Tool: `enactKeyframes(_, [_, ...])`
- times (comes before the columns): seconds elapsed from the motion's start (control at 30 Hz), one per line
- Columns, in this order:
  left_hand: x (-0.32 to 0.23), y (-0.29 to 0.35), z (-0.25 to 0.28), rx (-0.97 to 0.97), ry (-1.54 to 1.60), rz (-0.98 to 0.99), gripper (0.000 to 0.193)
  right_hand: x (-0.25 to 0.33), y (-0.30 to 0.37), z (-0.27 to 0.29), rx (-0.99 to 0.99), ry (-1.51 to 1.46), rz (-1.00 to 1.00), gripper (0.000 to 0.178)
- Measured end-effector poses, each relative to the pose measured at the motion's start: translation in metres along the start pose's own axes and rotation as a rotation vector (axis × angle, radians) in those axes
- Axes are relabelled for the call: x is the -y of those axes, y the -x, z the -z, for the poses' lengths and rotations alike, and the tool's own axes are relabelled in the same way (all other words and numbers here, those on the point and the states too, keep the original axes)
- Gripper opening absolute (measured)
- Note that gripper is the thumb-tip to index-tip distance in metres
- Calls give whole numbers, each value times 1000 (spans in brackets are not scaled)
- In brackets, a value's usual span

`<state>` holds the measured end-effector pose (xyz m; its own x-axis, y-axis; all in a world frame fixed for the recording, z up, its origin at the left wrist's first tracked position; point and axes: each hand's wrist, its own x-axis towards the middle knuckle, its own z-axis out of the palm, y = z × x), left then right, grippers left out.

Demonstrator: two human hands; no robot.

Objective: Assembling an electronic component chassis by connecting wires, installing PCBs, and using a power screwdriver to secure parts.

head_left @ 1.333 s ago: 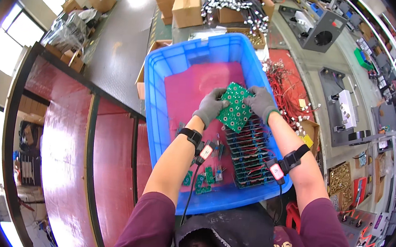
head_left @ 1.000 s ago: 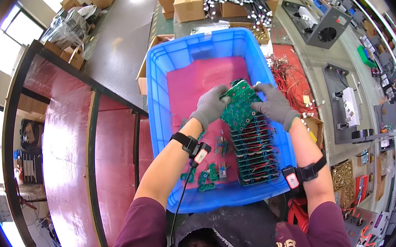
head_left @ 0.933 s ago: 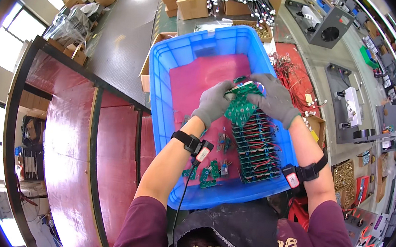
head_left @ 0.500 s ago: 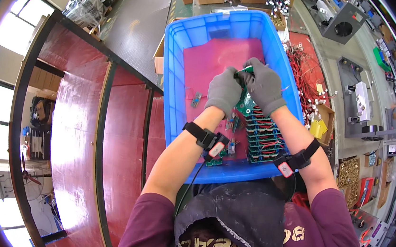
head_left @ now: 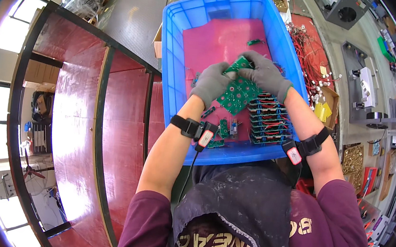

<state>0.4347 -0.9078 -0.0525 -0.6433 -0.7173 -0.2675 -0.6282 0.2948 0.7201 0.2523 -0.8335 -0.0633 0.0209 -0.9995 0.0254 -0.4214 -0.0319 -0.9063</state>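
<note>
Blue tub [head_left: 169,73]: largest item, with raised walls on all sides; both forearms reach in over the near rim. Red wiring [head_left: 302,59] lies just outside the right wall, so the work is best kept within the rim.

Pink lining [head_left: 211,39]: mostly bare toward the far end and the left; this is the widest open room for moving.

Board stack [head_left: 272,123]: tiered boards with red and blue wires, on the right side toward the near end. It limits room below the right hand.

Left hand [head_left: 212,84] and right hand [head_left: 267,75]: both gloved, both grasping the green circuit board [head_left: 237,98], one at each side, thumbs near its upper part. The board is held tilted, above the lining and beside the stack; contact with the stack cannot be determined.

Step, as judged: two-handed working of the board, apparently at its upper strip [head_left: 240,64]; whether that strip is separate cannot be told. The next move would call for firm support on both sides.

Small board pieces [head_left: 216,144]: loose near the near wall.
</note>
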Motion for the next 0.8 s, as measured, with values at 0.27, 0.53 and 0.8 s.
enactKeyframes(0.27, [16,4,-12,-65,319,59,30,-10,3,-8,-123,-23,21,33])
enactKeyframes(0.53, [-14,11,-41,-481,-49,245,26,-7,2,-30,-398,457,-146,25])
enactKeyframes(0.8, [22,9,-27,-120,618,117,26,-29,-4,4,-25,-123,-51,27])
